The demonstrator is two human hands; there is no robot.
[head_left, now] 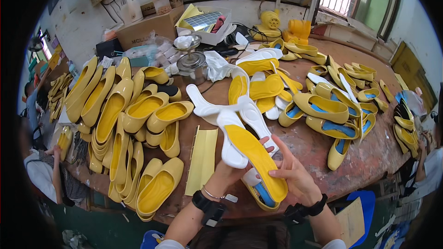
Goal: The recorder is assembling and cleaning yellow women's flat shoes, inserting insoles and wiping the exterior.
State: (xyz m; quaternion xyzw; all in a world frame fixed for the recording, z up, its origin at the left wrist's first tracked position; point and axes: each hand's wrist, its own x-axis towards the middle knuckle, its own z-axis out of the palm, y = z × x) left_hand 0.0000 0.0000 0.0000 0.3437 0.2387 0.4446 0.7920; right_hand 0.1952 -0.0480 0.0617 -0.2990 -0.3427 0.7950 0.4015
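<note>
A yellow insole [254,154] slants across the middle, above a yellow shoe [273,206] with blue lining inside. My left hand [229,171] comes in from the lower left and passes beneath the insole. Its fingertips show past the insole's far edge, curled round it; the rest of the fingers are hidden. On the heel end presses the thumb of my right hand [297,177], with its index finger stretched upward and its palm beside the insole's right edge. White-backed insoles [217,106] lie spread just beyond both hands, some partly covered by the yellow one.
Finished-looking yellow shoes [115,106] crowd the table's left side. Blue-lined yellow shoes [323,108] are heaped at right, past more yellow insoles [267,85]. A folded yellow sheet [201,161] lies left of my hands. Metal pot [191,64] and yellow blower [270,20] stand behind. Co-workers sit both sides.
</note>
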